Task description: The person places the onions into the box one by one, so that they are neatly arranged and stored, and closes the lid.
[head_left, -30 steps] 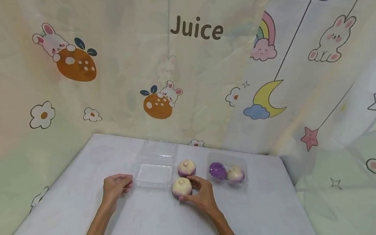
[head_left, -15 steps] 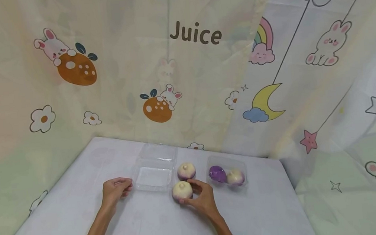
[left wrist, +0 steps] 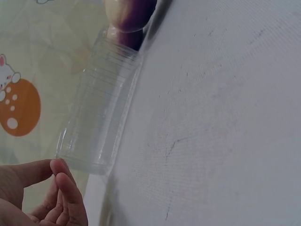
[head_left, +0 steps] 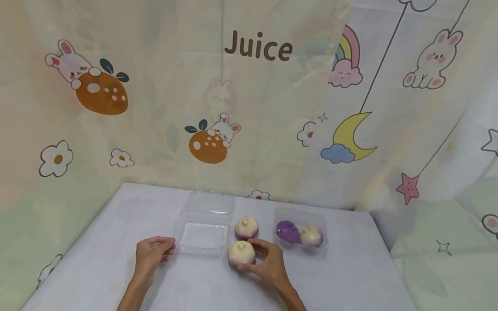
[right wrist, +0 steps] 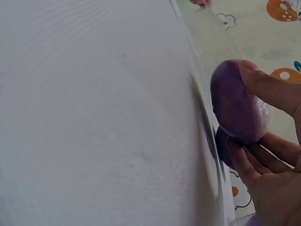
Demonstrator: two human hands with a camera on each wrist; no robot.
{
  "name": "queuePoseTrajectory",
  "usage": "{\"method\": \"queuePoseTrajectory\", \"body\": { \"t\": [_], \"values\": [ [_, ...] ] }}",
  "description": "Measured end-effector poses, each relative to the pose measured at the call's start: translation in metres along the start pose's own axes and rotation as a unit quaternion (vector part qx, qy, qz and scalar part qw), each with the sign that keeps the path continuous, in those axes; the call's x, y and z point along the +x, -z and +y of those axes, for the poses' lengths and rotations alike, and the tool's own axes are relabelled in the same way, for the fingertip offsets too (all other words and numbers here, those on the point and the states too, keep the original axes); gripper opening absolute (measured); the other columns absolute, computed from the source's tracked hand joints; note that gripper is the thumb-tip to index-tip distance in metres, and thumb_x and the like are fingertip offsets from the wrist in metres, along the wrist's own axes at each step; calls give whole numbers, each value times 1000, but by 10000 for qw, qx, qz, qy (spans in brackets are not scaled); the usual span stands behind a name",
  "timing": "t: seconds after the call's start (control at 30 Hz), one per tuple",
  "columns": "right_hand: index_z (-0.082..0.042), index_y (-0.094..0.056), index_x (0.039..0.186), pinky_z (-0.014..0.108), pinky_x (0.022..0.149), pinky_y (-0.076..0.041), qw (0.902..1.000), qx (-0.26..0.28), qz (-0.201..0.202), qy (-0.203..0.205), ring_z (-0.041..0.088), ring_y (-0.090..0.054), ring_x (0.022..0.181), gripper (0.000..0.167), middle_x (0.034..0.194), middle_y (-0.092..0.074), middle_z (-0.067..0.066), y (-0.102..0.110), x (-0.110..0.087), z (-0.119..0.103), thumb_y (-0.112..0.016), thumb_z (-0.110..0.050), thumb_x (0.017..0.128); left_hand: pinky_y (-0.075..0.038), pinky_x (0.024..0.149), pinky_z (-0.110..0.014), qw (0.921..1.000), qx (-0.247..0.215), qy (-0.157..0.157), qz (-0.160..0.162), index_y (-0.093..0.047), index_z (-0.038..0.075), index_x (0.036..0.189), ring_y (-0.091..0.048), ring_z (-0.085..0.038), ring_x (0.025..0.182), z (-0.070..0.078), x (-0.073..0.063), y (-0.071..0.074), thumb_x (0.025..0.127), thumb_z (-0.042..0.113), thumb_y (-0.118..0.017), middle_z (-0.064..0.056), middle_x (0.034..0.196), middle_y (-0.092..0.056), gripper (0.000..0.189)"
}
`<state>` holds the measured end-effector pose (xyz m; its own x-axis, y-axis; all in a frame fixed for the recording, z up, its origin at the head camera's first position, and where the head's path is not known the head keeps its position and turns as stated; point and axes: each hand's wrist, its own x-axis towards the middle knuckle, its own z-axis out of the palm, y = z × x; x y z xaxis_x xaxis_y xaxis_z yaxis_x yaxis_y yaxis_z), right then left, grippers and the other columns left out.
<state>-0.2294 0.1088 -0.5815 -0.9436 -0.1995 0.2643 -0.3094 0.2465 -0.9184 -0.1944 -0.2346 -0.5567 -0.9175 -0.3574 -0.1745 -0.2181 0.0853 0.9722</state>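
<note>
My right hand (head_left: 268, 265) grips a round cream-and-purple turnip-like piece (head_left: 242, 254) between thumb and fingers; a small knob tops it. In the right wrist view its smooth purple underside (right wrist: 235, 101) shows, close over the tabletop. A second such piece (head_left: 246, 228) stands just behind it. With thumb and index finger, my left hand (head_left: 152, 253) pinches the near-left corner of an open clear plastic box (left wrist: 96, 110). The box's hinged lid (head_left: 209, 202) lies back toward the wall, and nothing lies inside.
At the right stands another clear plastic box (head_left: 320, 210) holding a purple piece (head_left: 288, 232) and a cream-and-purple one (head_left: 311, 235). The white table (head_left: 199, 298) meets a printed curtain (head_left: 264, 124) at its back edge.
The head view has tilted up a little, so everything sits slightly lower in it. Both hands keep their grips and have hardly moved over the table.
</note>
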Motion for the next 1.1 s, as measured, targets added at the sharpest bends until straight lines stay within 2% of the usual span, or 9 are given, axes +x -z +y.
{"method": "queuePoseTrajectory", "body": {
  "t": [0.27,0.5,0.9,1.1],
  "values": [
    [3,-75,128,29,102,-64,10000,-21,3,60,31,-80,112,72,125,-80,20,0,-2,-1,-106,-10,64,-63,64,-22,9999,-108,-26,23,-71,-14,120,-76,-12,74,-2,-1,2,104,13,-74,-5,88,-82,31],
    [0,-75,129,24,103,-61,10000,20,15,-19,21,-80,111,72,127,-80,16,3,0,-5,-105,-12,65,-63,64,-22,10000,-88,-29,16,-72,-13,119,-75,-11,74,-1,0,2,104,13,-74,-1,86,-81,31],
    [1,-74,131,29,105,-62,9997,0,107,229,33,-79,114,70,128,-78,21,6,-1,-13,-104,-12,69,-64,65,-22,9999,-72,-39,59,-73,-13,119,-75,-11,74,-1,-1,0,104,13,-74,-3,87,-81,29],
    [3,-72,133,28,108,-61,9999,49,153,21,32,-79,117,75,131,-77,18,6,-2,-19,-105,-11,67,-63,65,-21,9999,-90,-20,48,-72,-13,119,-75,-11,74,-3,-1,-1,105,12,-73,-2,86,-81,29]
  ]
}}
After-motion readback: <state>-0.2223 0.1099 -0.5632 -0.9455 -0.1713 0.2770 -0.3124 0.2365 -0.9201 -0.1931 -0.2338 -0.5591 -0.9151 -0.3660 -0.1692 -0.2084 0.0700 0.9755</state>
